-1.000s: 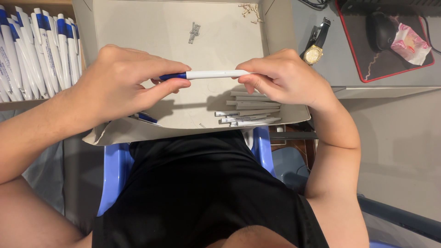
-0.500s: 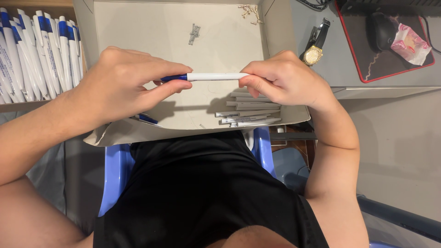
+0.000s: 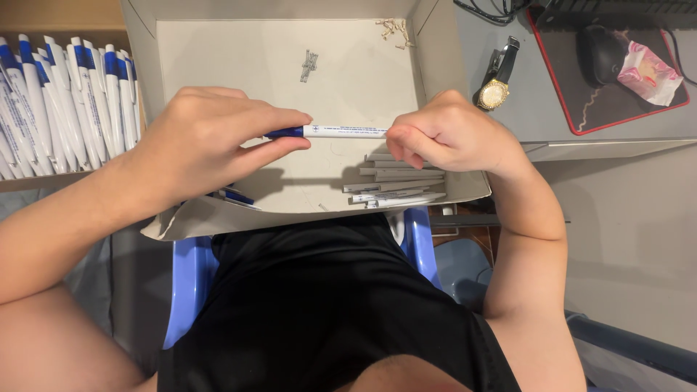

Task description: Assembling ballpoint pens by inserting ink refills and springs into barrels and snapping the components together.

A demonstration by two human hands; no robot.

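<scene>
A white pen with a blue end (image 3: 341, 131) lies level between both hands over an open cardboard box (image 3: 239, 65). My left hand (image 3: 210, 141) pinches its blue end between thumb and fingers. My right hand (image 3: 450, 134) grips the white end with curled fingers. Under my right hand several white pen barrels (image 3: 396, 185) lie in the box's near right corner. A few blue pen parts (image 3: 232, 196) show beneath my left hand.
A row of finished blue-and-white pens (image 3: 65, 101) stands at the left. Small metal springs (image 3: 310, 65) lie in the box. On the desk at right sit a wristwatch (image 3: 497, 83), a computer mouse (image 3: 599, 51) on a red-edged pad, and a pink wrapper (image 3: 642, 69). I sit on a blue chair (image 3: 189, 283).
Both hands keep their hold on the pen. The hands have drawn slightly closer together along it; otherwise the scene is the same.
</scene>
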